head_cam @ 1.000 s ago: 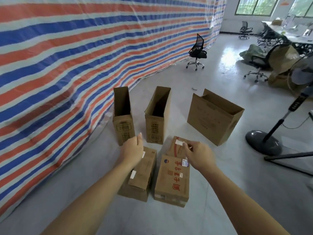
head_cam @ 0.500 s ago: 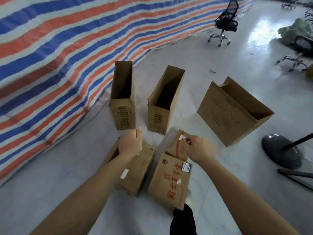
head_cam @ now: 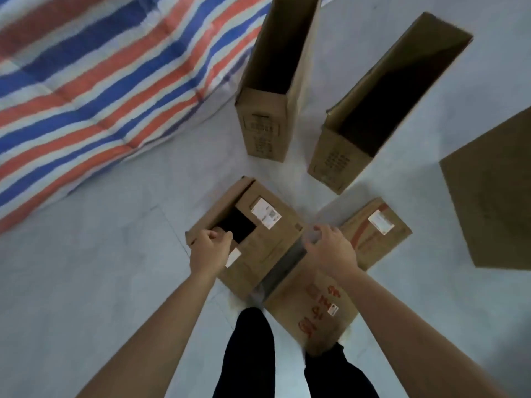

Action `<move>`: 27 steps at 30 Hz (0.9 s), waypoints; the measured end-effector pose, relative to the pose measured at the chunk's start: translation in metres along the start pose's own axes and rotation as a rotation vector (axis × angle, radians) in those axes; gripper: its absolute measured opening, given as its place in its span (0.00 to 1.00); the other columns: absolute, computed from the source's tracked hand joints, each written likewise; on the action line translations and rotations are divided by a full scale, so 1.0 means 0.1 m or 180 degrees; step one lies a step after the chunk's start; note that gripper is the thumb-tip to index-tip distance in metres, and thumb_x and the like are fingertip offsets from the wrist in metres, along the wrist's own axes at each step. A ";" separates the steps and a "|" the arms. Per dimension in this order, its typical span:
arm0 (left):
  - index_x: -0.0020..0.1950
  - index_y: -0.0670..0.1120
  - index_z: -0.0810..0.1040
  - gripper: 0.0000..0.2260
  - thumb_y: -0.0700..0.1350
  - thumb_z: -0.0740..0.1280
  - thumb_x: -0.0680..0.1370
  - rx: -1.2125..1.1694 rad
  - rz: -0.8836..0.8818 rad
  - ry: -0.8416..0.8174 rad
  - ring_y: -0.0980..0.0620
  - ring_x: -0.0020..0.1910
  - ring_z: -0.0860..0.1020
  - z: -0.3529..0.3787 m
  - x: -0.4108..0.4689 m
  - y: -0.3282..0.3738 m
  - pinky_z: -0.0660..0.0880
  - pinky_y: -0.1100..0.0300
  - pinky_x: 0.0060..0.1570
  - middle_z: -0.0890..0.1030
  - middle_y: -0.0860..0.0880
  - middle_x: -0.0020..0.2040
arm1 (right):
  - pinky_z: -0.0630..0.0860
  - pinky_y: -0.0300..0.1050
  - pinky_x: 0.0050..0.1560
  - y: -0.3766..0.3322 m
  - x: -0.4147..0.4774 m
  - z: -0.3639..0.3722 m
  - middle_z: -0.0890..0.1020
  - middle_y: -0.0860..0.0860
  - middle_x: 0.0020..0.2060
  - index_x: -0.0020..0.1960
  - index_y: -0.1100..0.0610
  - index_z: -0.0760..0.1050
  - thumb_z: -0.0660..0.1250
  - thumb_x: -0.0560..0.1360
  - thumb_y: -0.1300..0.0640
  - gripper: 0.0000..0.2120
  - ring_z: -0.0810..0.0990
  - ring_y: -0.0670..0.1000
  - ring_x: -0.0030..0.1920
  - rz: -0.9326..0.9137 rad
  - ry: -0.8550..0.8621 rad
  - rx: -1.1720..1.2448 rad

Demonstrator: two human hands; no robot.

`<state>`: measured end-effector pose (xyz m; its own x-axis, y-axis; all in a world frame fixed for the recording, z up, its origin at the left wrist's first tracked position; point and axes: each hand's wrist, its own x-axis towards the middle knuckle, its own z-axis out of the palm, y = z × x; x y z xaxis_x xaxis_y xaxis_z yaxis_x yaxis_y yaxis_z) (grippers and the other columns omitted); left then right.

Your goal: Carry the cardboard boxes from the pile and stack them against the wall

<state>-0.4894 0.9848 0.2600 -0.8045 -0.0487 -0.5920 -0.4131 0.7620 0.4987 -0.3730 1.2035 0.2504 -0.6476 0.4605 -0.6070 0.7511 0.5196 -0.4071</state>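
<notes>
Left grip now has its fingers curled over the flap edge at the dark opening in the top of the near-left box, just left of frame centre; half a second ago it lay on that box's far end. Right grip has left the white label of the red-lettered box and come across to the shadowed gap between the two boxes. Its fingers are loosely spread and point down at the near-left box's right edge, and blur keeps me from telling whether they touch it. My view has tipped steeply down, so dark trouser legs show at the bottom. I read this as both hands settling on one box for a lift, with nothing carried yet. That box lies flat on the floor: brown, top flap partly open, a white shipping label near its far end. One tall open box and a second tall box stand upright above it, and the striped tarp fills the upper left.
</notes>
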 end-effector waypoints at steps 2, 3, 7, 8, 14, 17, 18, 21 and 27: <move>0.62 0.46 0.72 0.20 0.58 0.68 0.77 0.0182 -0.0174 -0.0134 0.44 0.58 0.77 0.29 0.37 -0.25 0.75 0.49 0.57 0.78 0.46 0.58 | 0.75 0.51 0.57 0.14 0.31 0.32 0.71 0.54 0.69 0.77 0.51 0.63 0.63 0.79 0.39 0.30 0.76 0.57 0.64 0.0150 -0.0109 0.0075; 0.67 0.46 0.71 0.25 0.59 0.68 0.76 0.0303 -0.0269 -0.0200 0.43 0.62 0.75 0.51 0.65 -0.42 0.74 0.48 0.60 0.77 0.46 0.63 | 0.75 0.52 0.59 0.24 0.56 0.56 0.69 0.55 0.71 0.77 0.51 0.61 0.64 0.79 0.37 0.33 0.75 0.58 0.66 0.0243 -0.0185 0.0107; 0.77 0.47 0.61 0.38 0.63 0.70 0.74 0.0401 -0.0882 -0.0357 0.40 0.73 0.64 1.20 1.43 -1.10 0.69 0.44 0.65 0.67 0.43 0.74 | 0.74 0.57 0.62 0.55 1.38 1.37 0.58 0.56 0.78 0.81 0.52 0.52 0.66 0.75 0.32 0.45 0.71 0.62 0.70 0.0613 -0.0367 0.0196; 0.79 0.48 0.59 0.41 0.64 0.70 0.73 0.0350 -0.1070 -0.0343 0.39 0.74 0.62 1.34 1.57 -1.23 0.68 0.43 0.66 0.64 0.43 0.76 | 0.74 0.57 0.63 0.60 1.55 1.52 0.54 0.55 0.79 0.81 0.51 0.50 0.67 0.74 0.31 0.47 0.70 0.63 0.71 0.0701 -0.0306 0.0225; 0.80 0.58 0.45 0.57 0.71 0.75 0.61 0.0359 -0.1907 -0.0178 0.35 0.72 0.64 1.91 2.22 -2.16 0.72 0.41 0.65 0.56 0.40 0.76 | 0.66 0.59 0.72 0.79 2.56 2.14 0.41 0.55 0.82 0.82 0.49 0.38 0.72 0.66 0.28 0.61 0.60 0.64 0.78 0.0967 0.0058 0.0378; 0.80 0.57 0.48 0.53 0.65 0.76 0.66 -0.0039 -0.1386 -0.0295 0.39 0.72 0.66 2.00 2.28 -2.43 0.69 0.47 0.66 0.62 0.41 0.75 | 0.66 0.59 0.72 0.84 2.80 2.26 0.52 0.57 0.80 0.83 0.50 0.42 0.76 0.64 0.31 0.62 0.61 0.63 0.77 0.0851 -0.0070 0.0109; 0.80 0.57 0.52 0.50 0.65 0.76 0.67 -0.0066 -0.1279 -0.0251 0.41 0.71 0.67 1.99 2.28 -2.46 0.70 0.48 0.66 0.65 0.43 0.75 | 0.67 0.58 0.71 0.83 2.82 2.29 0.56 0.57 0.78 0.83 0.52 0.45 0.77 0.64 0.33 0.61 0.63 0.63 0.76 0.0845 -0.0079 0.0012; 0.69 0.51 0.74 0.35 0.65 0.76 0.67 0.0024 -0.1213 0.0011 0.43 0.59 0.78 1.92 2.22 -2.51 0.76 0.53 0.53 0.75 0.45 0.65 | 0.70 0.56 0.67 0.77 2.70 2.27 0.62 0.59 0.73 0.79 0.56 0.54 0.80 0.64 0.38 0.55 0.69 0.63 0.71 0.0836 -0.0062 -0.0051; 0.56 0.49 0.80 0.30 0.66 0.77 0.63 -0.0158 -0.1208 0.0283 0.47 0.47 0.79 1.40 1.90 -2.16 0.79 0.52 0.47 0.79 0.47 0.56 | 0.72 0.55 0.66 0.41 2.24 1.75 0.65 0.58 0.71 0.77 0.57 0.59 0.81 0.65 0.40 0.52 0.73 0.61 0.67 0.0616 0.0221 0.0140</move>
<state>-0.4933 0.9013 -0.0495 -0.6234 -0.3785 -0.6842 -0.7068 0.6470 0.2861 -0.4651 1.2022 -0.0219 -0.4969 0.5980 -0.6288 0.8662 0.3856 -0.3178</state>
